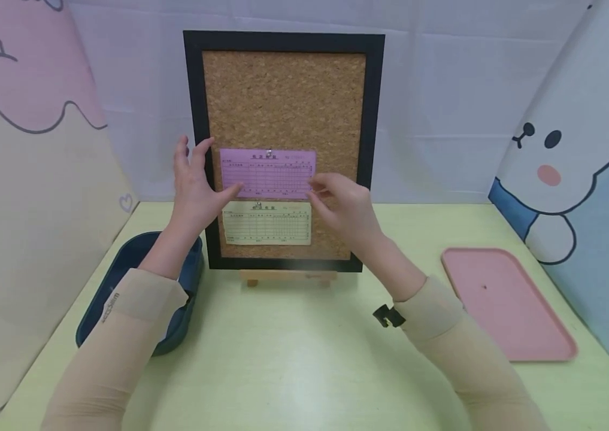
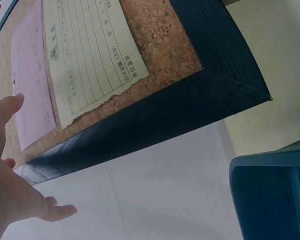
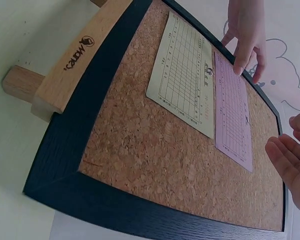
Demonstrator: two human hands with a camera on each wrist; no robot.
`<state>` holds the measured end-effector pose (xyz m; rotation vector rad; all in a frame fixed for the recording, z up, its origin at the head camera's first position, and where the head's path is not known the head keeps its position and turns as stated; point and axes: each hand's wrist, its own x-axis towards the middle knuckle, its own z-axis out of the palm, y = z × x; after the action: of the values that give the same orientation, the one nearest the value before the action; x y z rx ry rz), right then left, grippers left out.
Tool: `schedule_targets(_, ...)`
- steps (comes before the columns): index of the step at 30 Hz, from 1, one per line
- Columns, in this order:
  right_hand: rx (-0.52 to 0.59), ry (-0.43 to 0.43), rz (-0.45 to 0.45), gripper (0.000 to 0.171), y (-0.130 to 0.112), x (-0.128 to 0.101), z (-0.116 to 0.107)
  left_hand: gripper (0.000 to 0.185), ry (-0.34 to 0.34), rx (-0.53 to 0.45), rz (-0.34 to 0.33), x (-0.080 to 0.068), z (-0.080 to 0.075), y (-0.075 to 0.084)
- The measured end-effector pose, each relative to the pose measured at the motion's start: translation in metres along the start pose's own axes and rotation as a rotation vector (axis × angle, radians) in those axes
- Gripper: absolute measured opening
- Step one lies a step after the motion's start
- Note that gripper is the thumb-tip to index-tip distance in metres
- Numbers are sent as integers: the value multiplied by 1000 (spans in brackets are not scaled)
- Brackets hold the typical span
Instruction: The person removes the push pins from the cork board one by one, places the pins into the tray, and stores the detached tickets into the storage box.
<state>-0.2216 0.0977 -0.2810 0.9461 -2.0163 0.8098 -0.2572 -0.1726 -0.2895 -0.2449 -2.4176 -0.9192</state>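
Note:
A purple printed slip [image 1: 268,173] hangs on the cork board [image 1: 285,99], with a small clear pin [image 1: 269,154] at its top middle. Below it, a pale yellow slip [image 1: 267,224] hangs from another pin [image 1: 258,205]. My left hand [image 1: 196,185] is spread wide, its thumb at the purple slip's lower left and its fingers beside the black frame [image 1: 196,102]. My right hand [image 1: 344,206] is at the purple slip's right edge. In the right wrist view, the right hand [image 3: 295,160] has its fingers bent loosely, and no grip on the paper shows.
The board leans on a wooden stand [image 1: 288,275]. A dark blue bin [image 1: 175,341] stands under my left forearm. At the right lies a pink tray [image 1: 514,305] with a tiny dark speck on it. Printed cloth walls [image 1: 444,108] close off the back and sides.

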Motion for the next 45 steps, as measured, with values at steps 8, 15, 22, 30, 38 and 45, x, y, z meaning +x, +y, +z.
schedule_targets(8, -10, -81, 62, 19, 5, 9, 21, 85, -77, -55, -26, 6, 5, -9)
schedule_targets(15, 19, -131, 136, 22, 14, 21, 37, 83, -103, -66, -26, 8, 5, -12)
schedule_targets(22, 20, -126, 231, 21, 20, 34, 50, 75, -118, -80, -29, 8, 2, -11)
schedule_targets(30, -155, -96, 265, 24, 18, 41, 57, 68, -119, -92, -51, 11, 1, -7)
schedule_targets(38, -293, -55, 302, 21, 14, 49, 69, 63, -126, -99, -94, 11, -1, -4)
schedule_targets(45, -370, 36, 324, 16, 14, 55, 77, 53, -125, -112, -82, 12, 1, -6)
